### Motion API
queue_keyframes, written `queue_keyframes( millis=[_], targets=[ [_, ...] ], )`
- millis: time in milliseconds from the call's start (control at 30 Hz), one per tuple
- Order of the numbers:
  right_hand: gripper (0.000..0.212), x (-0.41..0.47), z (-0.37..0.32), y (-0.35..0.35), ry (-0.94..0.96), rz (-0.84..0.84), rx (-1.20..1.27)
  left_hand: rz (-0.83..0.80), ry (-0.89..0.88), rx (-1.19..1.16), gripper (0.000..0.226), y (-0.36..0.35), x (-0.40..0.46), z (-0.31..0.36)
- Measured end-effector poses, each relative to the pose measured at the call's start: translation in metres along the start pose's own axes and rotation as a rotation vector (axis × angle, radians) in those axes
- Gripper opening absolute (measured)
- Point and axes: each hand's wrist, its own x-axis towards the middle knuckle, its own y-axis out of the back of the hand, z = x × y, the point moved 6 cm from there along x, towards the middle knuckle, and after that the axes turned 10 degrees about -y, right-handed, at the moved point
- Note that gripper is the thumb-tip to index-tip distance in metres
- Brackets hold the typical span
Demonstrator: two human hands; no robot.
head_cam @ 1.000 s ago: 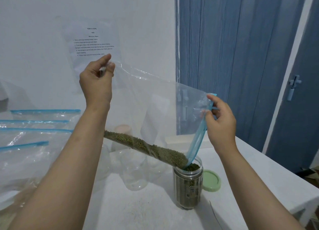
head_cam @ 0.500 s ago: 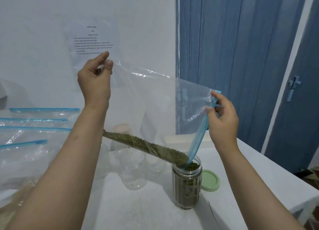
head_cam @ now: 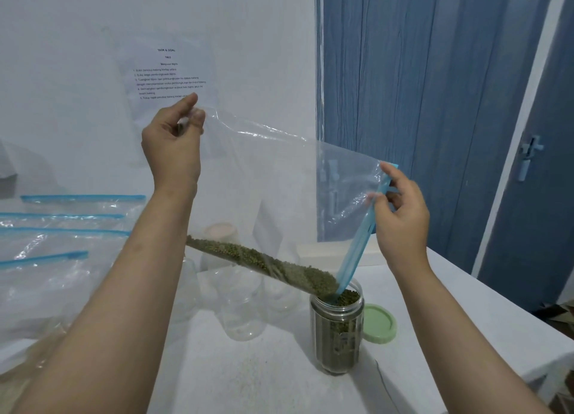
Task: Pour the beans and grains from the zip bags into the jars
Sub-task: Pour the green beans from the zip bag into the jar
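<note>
Since a second ago I am lifting the clear plastic zip bag point(head_cam: 279, 171) higher; my left hand point(head_cam: 170, 146) is pinching its far corner, my right hand point(head_cam: 400, 217) its blue zip strip, green beans point(head_cam: 279, 267) sliding into the clear jar point(head_cam: 337, 336).

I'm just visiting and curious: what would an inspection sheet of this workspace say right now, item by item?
Surface: white table, with fine specks in front of the jars.
Job's things: zip bag held tilted, green beans sliding from its lower corner into the open jar, which is nearly full; green lid lies beside it; empty clear jars stand behind.
Clutter: more zip bags piled at left; a white box behind.
Hands: left hand pinches the bag's raised corner; right hand holds the blue zip edge.
Cables: nothing seen.
Surroundings: printed sheet on the white wall, blue door at right.
</note>
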Motion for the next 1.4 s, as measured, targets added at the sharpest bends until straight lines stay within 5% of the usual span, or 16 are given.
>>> queue_keyframes(
  millis=[1400],
  targets=[
    [0.045,0.000,-0.008,-0.001,-0.012,-0.034,0.014,0.018,0.040,-0.022,0.025,0.009,0.003,0.004]
  ],
)
